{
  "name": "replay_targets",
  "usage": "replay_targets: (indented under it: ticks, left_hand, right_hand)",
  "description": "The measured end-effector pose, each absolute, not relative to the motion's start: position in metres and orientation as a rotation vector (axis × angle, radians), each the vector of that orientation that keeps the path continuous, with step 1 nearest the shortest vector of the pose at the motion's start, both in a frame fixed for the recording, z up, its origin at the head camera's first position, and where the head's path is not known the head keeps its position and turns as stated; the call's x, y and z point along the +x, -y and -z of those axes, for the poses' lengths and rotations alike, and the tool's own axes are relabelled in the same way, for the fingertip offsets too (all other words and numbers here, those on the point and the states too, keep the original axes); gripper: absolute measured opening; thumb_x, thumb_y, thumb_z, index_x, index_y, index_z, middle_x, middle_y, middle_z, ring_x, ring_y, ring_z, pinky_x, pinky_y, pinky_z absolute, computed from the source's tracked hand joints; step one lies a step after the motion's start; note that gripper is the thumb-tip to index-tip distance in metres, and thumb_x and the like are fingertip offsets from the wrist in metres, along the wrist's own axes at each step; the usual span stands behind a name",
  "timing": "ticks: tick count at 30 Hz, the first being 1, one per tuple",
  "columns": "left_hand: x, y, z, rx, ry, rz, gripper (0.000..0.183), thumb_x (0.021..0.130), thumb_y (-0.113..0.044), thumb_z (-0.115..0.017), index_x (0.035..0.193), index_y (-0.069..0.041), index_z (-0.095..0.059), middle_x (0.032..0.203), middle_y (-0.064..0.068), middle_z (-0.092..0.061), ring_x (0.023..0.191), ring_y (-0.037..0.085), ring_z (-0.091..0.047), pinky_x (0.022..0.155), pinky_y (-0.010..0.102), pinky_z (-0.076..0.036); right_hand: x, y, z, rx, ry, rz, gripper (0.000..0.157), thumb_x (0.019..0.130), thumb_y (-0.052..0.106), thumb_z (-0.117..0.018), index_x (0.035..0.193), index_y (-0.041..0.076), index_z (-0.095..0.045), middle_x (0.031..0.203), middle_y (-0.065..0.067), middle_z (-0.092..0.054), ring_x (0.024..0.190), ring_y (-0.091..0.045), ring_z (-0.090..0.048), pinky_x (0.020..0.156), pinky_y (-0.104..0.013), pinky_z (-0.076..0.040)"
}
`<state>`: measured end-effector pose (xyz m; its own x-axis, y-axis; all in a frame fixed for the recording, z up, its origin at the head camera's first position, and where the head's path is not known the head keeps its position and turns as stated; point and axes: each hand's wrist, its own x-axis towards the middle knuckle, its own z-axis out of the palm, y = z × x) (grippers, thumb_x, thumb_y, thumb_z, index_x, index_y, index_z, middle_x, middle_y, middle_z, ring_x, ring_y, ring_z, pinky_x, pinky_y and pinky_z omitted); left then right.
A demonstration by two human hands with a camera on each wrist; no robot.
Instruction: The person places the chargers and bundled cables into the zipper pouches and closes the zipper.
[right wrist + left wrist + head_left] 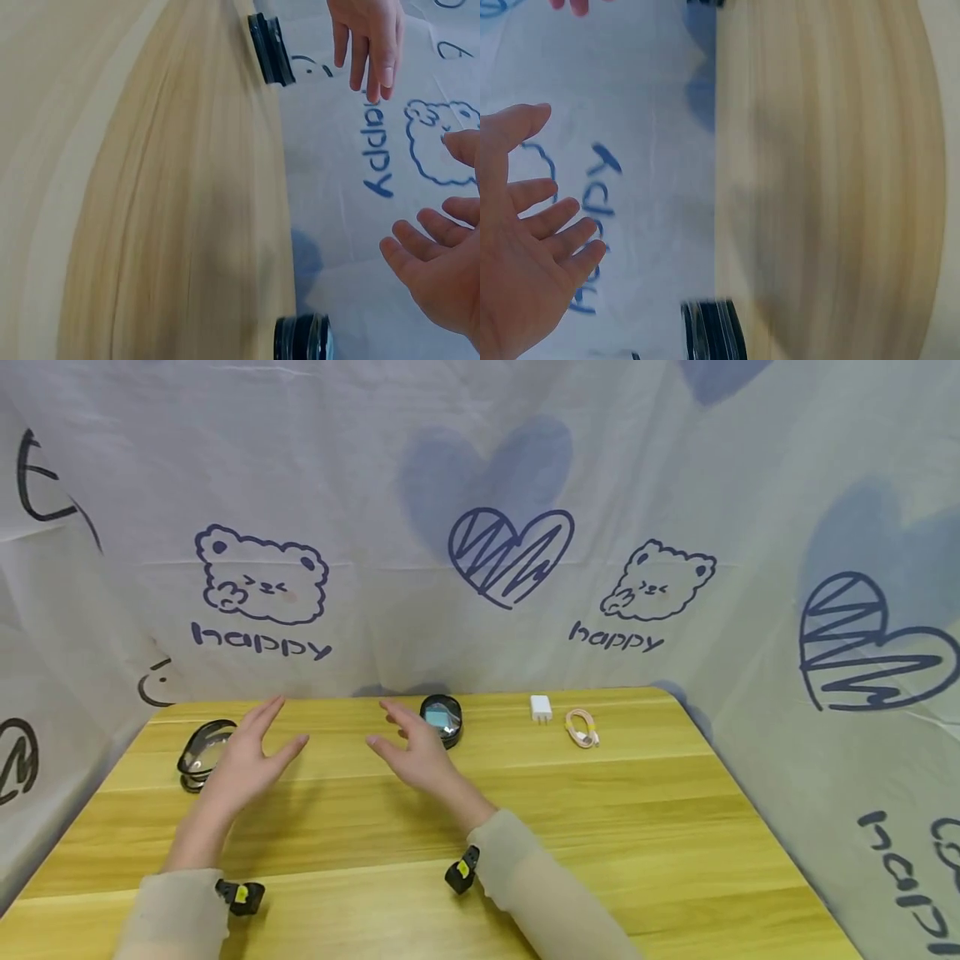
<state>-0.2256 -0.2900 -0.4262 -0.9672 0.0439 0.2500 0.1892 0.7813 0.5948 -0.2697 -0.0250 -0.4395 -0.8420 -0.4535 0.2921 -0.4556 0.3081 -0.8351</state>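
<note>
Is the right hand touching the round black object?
Apart: the right wrist view shows wall cloth between the right hand and the round black object.

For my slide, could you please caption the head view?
Left hand and right hand, grip empty, above a table with round black object, white plug, coiled cable.

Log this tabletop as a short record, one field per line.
left hand: raised, holding nothing, near a rounded black-rimmed object
right hand: raised, holding nothing, near a round black case with glossy top
power items: white boxy plug adapter; coiled pale pink cable to its right
surface: yellow wood-grain table
backdrop: white cloth printed with blue hearts
</note>
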Motion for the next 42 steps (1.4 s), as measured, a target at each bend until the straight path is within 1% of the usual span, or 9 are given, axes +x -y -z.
replay_targets:
  ticks: [5, 12, 15, 22, 26, 33, 39, 42]
  left_hand:
    - [-0.229, 0.32, 0.432, -0.118, 2.804, 0.904, 0.082, 0.106, -0.043, -0.057, 0.16, 0.01, -0.023, 0.16, 0.04, -0.022, 0.144, 0.062, -0.023, 0.113, 0.077, -0.023]
    - [-0.235, 0.365, 0.438, -0.019, 2.885, 0.926, 0.087, 0.107, -0.047, -0.053, 0.159, 0.013, -0.018, 0.159, 0.045, -0.017, 0.143, 0.066, -0.018, 0.112, 0.079, -0.022]
    - [-0.238, 0.382, 0.443, 0.035, 2.917, 0.94, 0.089, 0.107, -0.049, -0.05, 0.159, 0.014, -0.015, 0.158, 0.046, -0.015, 0.142, 0.067, -0.016, 0.11, 0.08, -0.023]
    - [-0.239, 0.411, 0.454, 0.132, 2.955, 0.939, 0.09, 0.109, -0.051, -0.046, 0.157, 0.018, -0.011, 0.154, 0.05, -0.012, 0.14, 0.07, -0.014, 0.11, 0.081, -0.02]
    - [-0.239, 0.417, 0.459, 0.159, 2.987, 0.963, 0.091, 0.109, -0.051, -0.044, 0.156, 0.018, -0.011, 0.153, 0.052, -0.013, 0.139, 0.071, -0.015, 0.11, 0.08, -0.021]
    - [-0.238, 0.418, 0.462, 0.134, 3.025, 0.959, 0.087, 0.109, -0.051, -0.043, 0.156, 0.018, -0.018, 0.151, 0.051, -0.019, 0.137, 0.071, -0.019, 0.109, 0.079, -0.025]
    - [-0.239, 0.41, 0.463, 0.105, 3.041, 0.993, 0.087, 0.108, -0.052, -0.045, 0.157, 0.016, -0.02, 0.153, 0.05, -0.02, 0.137, 0.07, -0.02, 0.109, 0.079, -0.026]
    - [-0.238, 0.406, 0.464, 0.084, 3.037, 1.004, 0.086, 0.108, -0.051, -0.047, 0.156, 0.016, -0.021, 0.153, 0.049, -0.021, 0.137, 0.07, -0.022, 0.108, 0.079, -0.027]
  right_hand:
    - [-0.269, 0.041, 0.44, 0.948, 2.61, -1.524, 0.061, 0.105, 0.029, -0.063, 0.16, 0.01, -0.042, 0.161, -0.009, -0.044, 0.14, -0.024, -0.052, 0.113, -0.036, -0.048]
    - [-0.266, 0.065, 0.443, 1.046, 2.699, -1.345, 0.063, 0.105, 0.031, -0.065, 0.16, 0.012, -0.042, 0.162, -0.006, -0.044, 0.14, -0.019, -0.052, 0.109, -0.022, -0.046]
    - [-0.265, 0.072, 0.445, 1.089, 2.726, -1.28, 0.064, 0.105, 0.033, -0.064, 0.16, 0.012, -0.041, 0.163, -0.005, -0.043, 0.141, -0.019, -0.051, 0.11, -0.021, -0.045]
    - [-0.263, 0.088, 0.451, 1.144, 2.811, -1.158, 0.065, 0.105, 0.035, -0.064, 0.161, 0.012, -0.04, 0.163, -0.002, -0.042, 0.14, -0.015, -0.052, 0.117, -0.025, -0.038]
    - [-0.263, 0.099, 0.456, 1.149, 2.875, -1.088, 0.067, 0.104, 0.036, -0.065, 0.161, 0.013, -0.039, 0.163, -0.002, -0.043, 0.14, -0.013, -0.051, 0.117, -0.023, -0.037]
    - [-0.262, 0.118, 0.455, 1.152, 2.955, -0.97, 0.07, 0.103, 0.036, -0.066, 0.162, 0.014, -0.037, 0.162, 0.0, -0.043, 0.148, -0.012, -0.041, 0.119, -0.022, -0.032]
    - [-0.264, 0.133, 0.458, 1.131, 2.998, -0.902, 0.071, 0.102, 0.036, -0.067, 0.162, 0.011, -0.037, 0.162, 0.0, -0.043, 0.148, -0.011, -0.04, 0.12, -0.02, -0.03]
    - [-0.264, 0.141, 0.461, 1.131, 3.02, -0.869, 0.071, 0.102, 0.036, -0.067, 0.161, 0.01, -0.038, 0.161, -0.001, -0.044, 0.148, -0.011, -0.041, 0.119, -0.019, -0.03]
